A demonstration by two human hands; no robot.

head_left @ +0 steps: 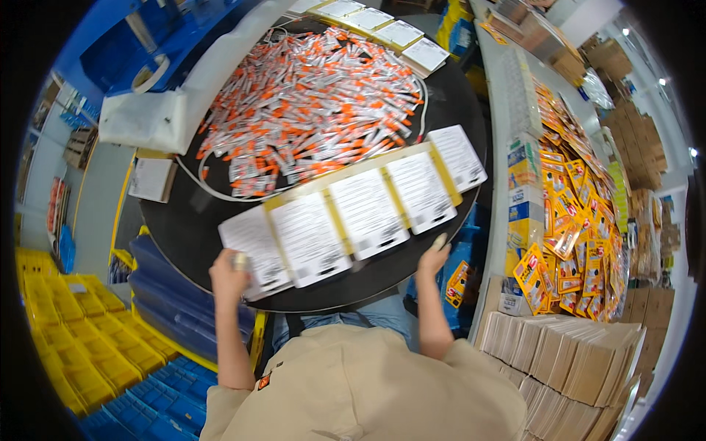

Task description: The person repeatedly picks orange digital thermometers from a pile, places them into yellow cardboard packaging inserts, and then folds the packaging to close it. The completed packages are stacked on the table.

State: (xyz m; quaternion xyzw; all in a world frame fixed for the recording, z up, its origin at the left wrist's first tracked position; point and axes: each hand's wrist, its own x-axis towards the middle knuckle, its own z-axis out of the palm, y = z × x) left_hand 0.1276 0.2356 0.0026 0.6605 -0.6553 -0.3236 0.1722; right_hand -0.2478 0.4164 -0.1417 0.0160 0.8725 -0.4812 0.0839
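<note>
In front of me a row of white printed card stacks lies in a yellow divided holder on a round black table. My left hand is at the outer edge of the leftmost card stack, its fingers curled against that edge. My right hand is just off the table's near right rim, apart from the cards, its fingers partly bent; what they hold, if anything, is unclear. Beyond the holder spreads a large heap of small white tubes with orange caps, ringed by a white cord.
A second holder with cards stands at the table's far edge. Left are a white box-like piece, a card stack and yellow bins. Right are orange blister packs, cardboard sheets and a blue crate.
</note>
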